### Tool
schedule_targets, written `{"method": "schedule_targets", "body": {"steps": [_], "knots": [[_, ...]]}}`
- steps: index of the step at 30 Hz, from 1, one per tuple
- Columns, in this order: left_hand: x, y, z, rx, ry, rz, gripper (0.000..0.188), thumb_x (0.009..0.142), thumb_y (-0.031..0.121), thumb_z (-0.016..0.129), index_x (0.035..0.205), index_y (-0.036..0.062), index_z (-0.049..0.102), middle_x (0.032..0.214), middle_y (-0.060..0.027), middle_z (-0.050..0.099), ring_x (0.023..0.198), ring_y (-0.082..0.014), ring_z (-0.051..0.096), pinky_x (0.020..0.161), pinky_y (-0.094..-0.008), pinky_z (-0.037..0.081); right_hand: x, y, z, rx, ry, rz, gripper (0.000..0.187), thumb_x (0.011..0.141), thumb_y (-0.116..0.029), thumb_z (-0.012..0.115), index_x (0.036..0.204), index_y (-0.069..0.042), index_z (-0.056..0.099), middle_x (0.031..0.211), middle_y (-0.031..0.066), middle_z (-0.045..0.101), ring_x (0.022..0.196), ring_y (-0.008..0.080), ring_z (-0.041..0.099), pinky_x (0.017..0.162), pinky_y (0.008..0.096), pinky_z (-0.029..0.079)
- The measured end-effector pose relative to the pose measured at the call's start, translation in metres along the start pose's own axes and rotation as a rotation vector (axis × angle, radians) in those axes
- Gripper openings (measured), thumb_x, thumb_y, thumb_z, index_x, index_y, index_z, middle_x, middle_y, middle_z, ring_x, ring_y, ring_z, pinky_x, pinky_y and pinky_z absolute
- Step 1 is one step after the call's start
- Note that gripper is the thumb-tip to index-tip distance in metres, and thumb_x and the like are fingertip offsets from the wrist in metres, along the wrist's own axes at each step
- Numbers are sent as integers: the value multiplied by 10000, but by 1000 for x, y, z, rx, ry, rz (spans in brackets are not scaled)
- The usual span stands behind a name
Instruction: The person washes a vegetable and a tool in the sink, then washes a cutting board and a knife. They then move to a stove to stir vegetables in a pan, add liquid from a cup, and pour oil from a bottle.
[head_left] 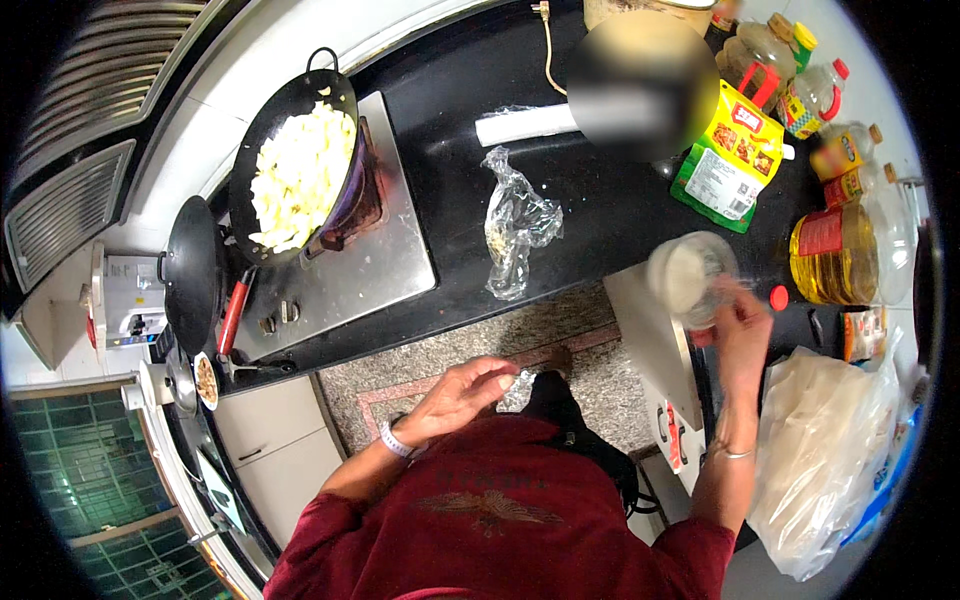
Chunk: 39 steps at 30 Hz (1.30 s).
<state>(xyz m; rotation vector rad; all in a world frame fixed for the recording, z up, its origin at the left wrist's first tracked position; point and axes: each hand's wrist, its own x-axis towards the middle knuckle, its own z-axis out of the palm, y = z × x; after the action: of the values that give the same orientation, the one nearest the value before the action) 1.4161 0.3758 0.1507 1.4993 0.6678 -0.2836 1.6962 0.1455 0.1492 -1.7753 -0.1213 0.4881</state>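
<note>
My left hand (458, 398), with a pale band at its wrist, is in front of my shirt over the floor. Its fingers are drawn together, and a shiny scrap of clear plastic (518, 392) shows at their tips. On the right, my right hand (740, 335) grips a clear round jar (688, 265) with pale contents. The jar is blurred by motion and hangs over the counter's front edge. A red cap (778, 298) lies just right of that hand. Crumpled clear plastic bag (515, 230) rests on the black counter between the stove and the jar.
A wok (245, 135) of pale chopped food stands on the steel stove (400, 230). A lid (190, 275) and a red-handled utensil (236, 312) lie left. Several bottles, including an oil jug (835, 255), and a yellow-green pouch (728, 165) stand right, above a plastic bag (825, 440).
</note>
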Motion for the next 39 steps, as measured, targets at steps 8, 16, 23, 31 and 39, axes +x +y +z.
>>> {"method": "schedule_targets", "body": {"steps": [8,16,23,31,39], "knots": [[9,4,9,-576,-32,227,683,948,371,596,1460,37,291,1291,-78,490,1188,-179,489,1019,-350,416,-57,-50,103,-26,-615,76,352,849,54,486,1182,63,600,779,108,672,581,117,636,493,244,524],[-42,-21,-19,-796,166,332,560,899,189,673,1369,39,409,1295,-71,525,1203,-182,505,1043,-370,402,-83,-63,162,-157,-779,-59,404,859,-19,521,1254,63,536,762,145,671,567,115,642,503,280,517],[-75,-40,-61,-1007,209,399,565,880,201,690,1339,5,425,1254,-94,556,1155,-184,548,998,-338,455,-103,-87,216,-254,-823,-258,385,925,-128,601,1259,57,548,758,44,644,589,64,537,529,213,435],[-105,-69,-110,-955,224,485,530,883,179,674,1324,3,439,1262,-84,545,1171,-175,512,1026,-343,407,-140,-112,285,-345,-672,-679,218,859,-55,669,1073,-17,660,780,55,559,654,110,509,568,236,412],[-126,-91,-154,-966,293,478,501,874,156,664,1299,-3,451,1259,-92,539,1170,-174,499,1027,-336,396,-176,-116,318,-471,-920,-954,151,841,-3,645,989,6,618,798,134,636,617,214,614,546,310,488]]}}
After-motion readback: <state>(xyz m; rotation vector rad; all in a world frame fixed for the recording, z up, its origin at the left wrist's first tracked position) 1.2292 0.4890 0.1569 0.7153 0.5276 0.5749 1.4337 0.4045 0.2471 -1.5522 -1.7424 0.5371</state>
